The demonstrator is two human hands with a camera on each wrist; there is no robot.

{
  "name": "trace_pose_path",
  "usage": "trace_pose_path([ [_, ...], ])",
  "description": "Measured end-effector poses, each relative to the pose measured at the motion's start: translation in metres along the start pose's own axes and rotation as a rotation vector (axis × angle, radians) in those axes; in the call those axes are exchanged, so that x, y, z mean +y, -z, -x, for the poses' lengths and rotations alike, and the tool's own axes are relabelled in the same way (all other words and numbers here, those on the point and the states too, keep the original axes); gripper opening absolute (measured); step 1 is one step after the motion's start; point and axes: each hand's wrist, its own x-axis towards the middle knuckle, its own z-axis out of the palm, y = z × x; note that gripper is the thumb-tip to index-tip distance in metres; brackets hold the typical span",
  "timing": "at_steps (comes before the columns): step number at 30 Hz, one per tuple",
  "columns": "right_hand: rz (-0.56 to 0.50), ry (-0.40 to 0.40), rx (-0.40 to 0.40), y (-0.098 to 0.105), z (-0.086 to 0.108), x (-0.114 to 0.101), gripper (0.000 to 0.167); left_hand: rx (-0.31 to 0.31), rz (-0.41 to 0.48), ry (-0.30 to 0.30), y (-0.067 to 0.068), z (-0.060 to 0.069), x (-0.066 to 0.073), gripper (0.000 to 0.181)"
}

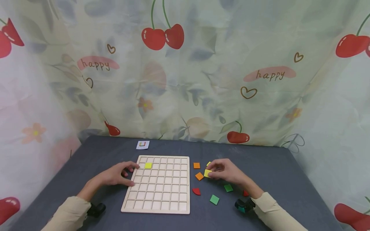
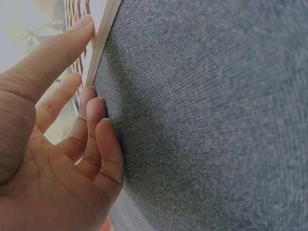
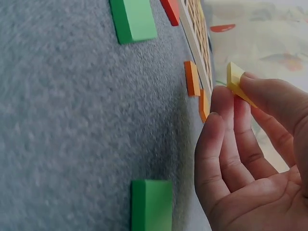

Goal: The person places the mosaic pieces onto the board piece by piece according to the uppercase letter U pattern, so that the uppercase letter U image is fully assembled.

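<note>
A wooden grid board (image 1: 155, 212) lies on the dark table, with one yellow square (image 1: 148, 165) in a cell of its upper left part. My left hand (image 1: 118, 174) rests at the board's left edge; thumb and fingertips touch the rim, also seen along the board's edge (image 2: 102, 45) in the left wrist view. To the right of the board, my right hand (image 1: 226, 171) pinches a yellow square tile (image 1: 207, 173) between thumb and fingers. In the right wrist view the tile (image 3: 234, 79) is tilted in the hand (image 3: 255, 159), off the table.
Right of the board lie orange squares (image 1: 197, 165) (image 1: 199, 176), a red quarter-round piece (image 1: 196, 191), green squares (image 1: 214, 199) (image 1: 228, 188) and another red piece (image 1: 245, 193) by the right wrist. Another yellow piece (image 1: 208, 163) shows behind the fingers. A small patterned card (image 1: 143, 145) lies beyond the board.
</note>
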Motion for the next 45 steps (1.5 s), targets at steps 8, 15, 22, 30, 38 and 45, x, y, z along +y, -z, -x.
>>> trace_pose_path([
  [8,-0.053,0.019,-0.030,-0.010,-0.006,-0.003,0.018,0.003,-0.004,0.007,0.000,0.000,-0.001,0.064],
  [15,-0.057,0.051,-0.022,-0.019,-0.011,-0.006,0.018,0.006,-0.003,0.000,0.000,0.000,0.000,0.064],
  [22,-0.057,0.058,-0.031,-0.026,-0.016,-0.008,0.016,0.011,-0.001,0.002,-0.001,0.000,0.001,0.064],
  [30,-0.072,0.050,-0.038,-0.032,-0.021,-0.009,0.015,0.020,-0.006,0.006,0.000,0.000,0.001,0.065],
  [38,-0.099,0.049,-0.050,-0.040,-0.026,-0.013,0.017,0.020,-0.005,0.015,0.000,0.000,0.002,0.065],
  [45,-0.086,0.088,-0.053,-0.047,-0.035,-0.019,0.017,0.016,-0.001,0.008,0.000,0.000,0.003,0.064],
])
